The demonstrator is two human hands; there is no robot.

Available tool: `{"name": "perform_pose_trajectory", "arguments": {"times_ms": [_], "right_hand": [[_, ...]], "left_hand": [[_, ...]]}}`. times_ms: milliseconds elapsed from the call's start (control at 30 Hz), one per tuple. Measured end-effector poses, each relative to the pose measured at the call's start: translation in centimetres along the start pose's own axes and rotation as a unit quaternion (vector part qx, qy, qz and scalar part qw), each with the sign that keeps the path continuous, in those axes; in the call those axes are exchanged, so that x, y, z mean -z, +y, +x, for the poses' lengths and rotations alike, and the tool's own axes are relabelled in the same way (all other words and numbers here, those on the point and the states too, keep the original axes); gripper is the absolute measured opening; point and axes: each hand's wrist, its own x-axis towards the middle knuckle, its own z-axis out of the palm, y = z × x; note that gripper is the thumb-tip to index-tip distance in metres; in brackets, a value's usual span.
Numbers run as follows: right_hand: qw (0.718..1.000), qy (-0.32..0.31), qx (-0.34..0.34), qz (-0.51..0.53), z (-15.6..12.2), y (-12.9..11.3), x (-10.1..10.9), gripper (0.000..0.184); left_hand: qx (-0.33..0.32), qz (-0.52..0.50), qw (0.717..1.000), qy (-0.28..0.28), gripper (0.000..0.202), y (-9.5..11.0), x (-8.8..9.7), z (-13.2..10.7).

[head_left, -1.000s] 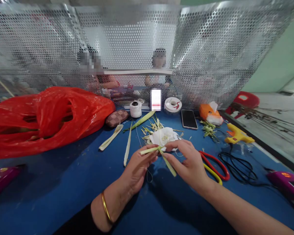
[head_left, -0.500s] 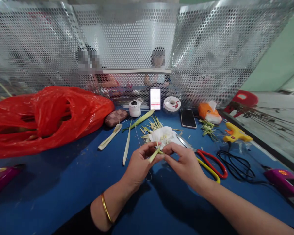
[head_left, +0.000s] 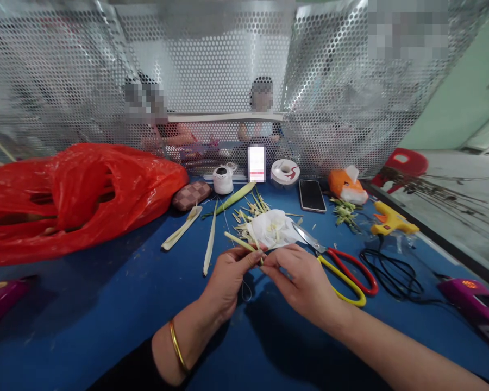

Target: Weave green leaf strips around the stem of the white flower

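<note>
Between thumb and fingers, my left hand (head_left: pixel 228 277) pinches a pale green husk strip (head_left: pixel 237 239), its long end pointing up and to the left. My right hand (head_left: pixel 299 271) is closed at the strip's near end, fingertips meeting those of the left; the exact grip there is partly hidden. A thin thread (head_left: pixel 246 293) loops down below the left hand. Just beyond the hands lies a crumpled white tissue (head_left: pixel 264 228) with small pale pieces on it. Scissors (head_left: pixel 346 271) with red and yellow handles rest beside the right hand.
Husk pieces (head_left: pixel 209 239), cut scraps (head_left: pixel 258 205), a thread spool (head_left: pixel 223 181), a ribbon roll (head_left: pixel 285 172) and a phone (head_left: pixel 312 195) lie farther back. A red plastic bag (head_left: pixel 85 201) fills the left. A yellow glue gun (head_left: pixel 393 220) with black cable is at right.
The husk strip has turned: its free end pointed down toward me and now points up and left. Both hands have shifted their grip slightly.
</note>
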Motion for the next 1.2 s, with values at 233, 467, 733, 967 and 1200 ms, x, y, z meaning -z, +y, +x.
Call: {"name": "perform_pose_trajectory", "arguments": {"times_ms": [233, 467, 733, 967, 1200], "right_hand": [[0.995, 0.079, -0.017, -0.059, 1.2, 1.4, 1.8, 0.015], [0.997, -0.023, -0.066, 0.014, 1.0, 1.5, 0.9, 0.02], [0.994, -0.01, -0.087, 0.066, 0.9, 0.8, 1.3, 0.027], [0.901, 0.046, -0.284, 0.325, 1.9, 2.9, 2.0, 0.035], [0.753, -0.099, -0.397, 0.516, 1.4, 3.0, 0.4, 0.026]], "left_hand": [[0.036, -0.039, 0.997, -0.064, 0.032, 1.1, 0.2, -0.3], [0.05, -0.024, 0.996, -0.076, 0.028, 0.9, 0.4, -0.2], [0.0, 0.083, 0.996, -0.028, 0.017, 0.8, 0.0, -0.3], [0.08, 0.097, 0.988, -0.094, 0.027, 1.1, 0.5, -0.6], [0.137, 0.074, 0.975, -0.156, 0.031, 0.8, -0.2, -1.3]]}}
